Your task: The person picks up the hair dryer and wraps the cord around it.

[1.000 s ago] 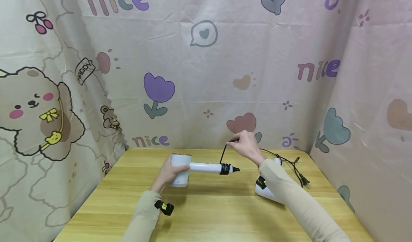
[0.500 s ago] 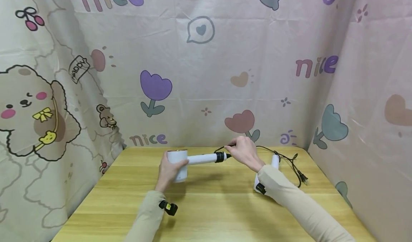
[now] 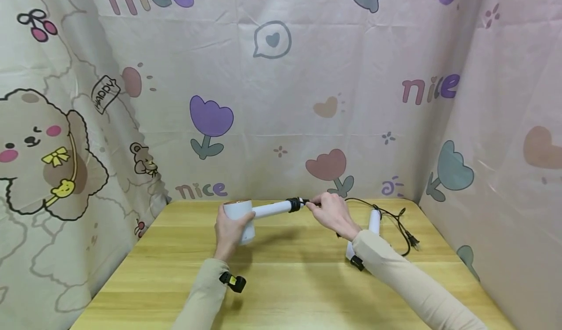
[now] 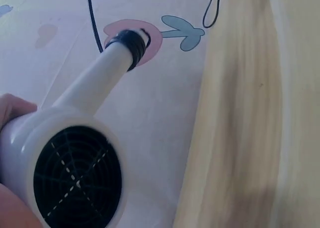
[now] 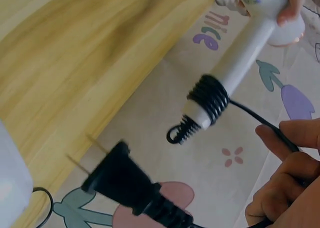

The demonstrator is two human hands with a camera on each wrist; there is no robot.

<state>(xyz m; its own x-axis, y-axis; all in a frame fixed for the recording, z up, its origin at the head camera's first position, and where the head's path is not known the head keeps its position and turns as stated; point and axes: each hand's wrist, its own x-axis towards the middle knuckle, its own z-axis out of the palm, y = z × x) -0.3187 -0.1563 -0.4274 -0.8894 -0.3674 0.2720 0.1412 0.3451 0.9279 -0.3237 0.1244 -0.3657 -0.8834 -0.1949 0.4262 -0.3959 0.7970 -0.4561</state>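
At lower centre of frame, left hand (image 3: 228, 233) grasps hair dryer (image 3: 272, 209) by barrel (image 3: 238, 210), right hand (image 3: 332, 215) pinches cord (image 5: 254, 115); dryer likely light, stiff, slippery; barrel best hold.

- Sleeves (image 3: 408, 276): long, plain beige, lightly creased
- Left camera (image 3: 238, 284): boxy, black, small yellow mark
- Right camera (image 3: 357, 262): black, blocky
- Hands (image 3: 332, 214): bare past the sleeves

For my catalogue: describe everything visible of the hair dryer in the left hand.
The hair dryer is glossy white, apparently plastic. The left hand grips its barrel above the table; a dark grille fills one end, a copper-coloured rim edges the other. The handle points slightly up toward the right hand. Black cord winds round it near the tip; the right hand pinches more cord.
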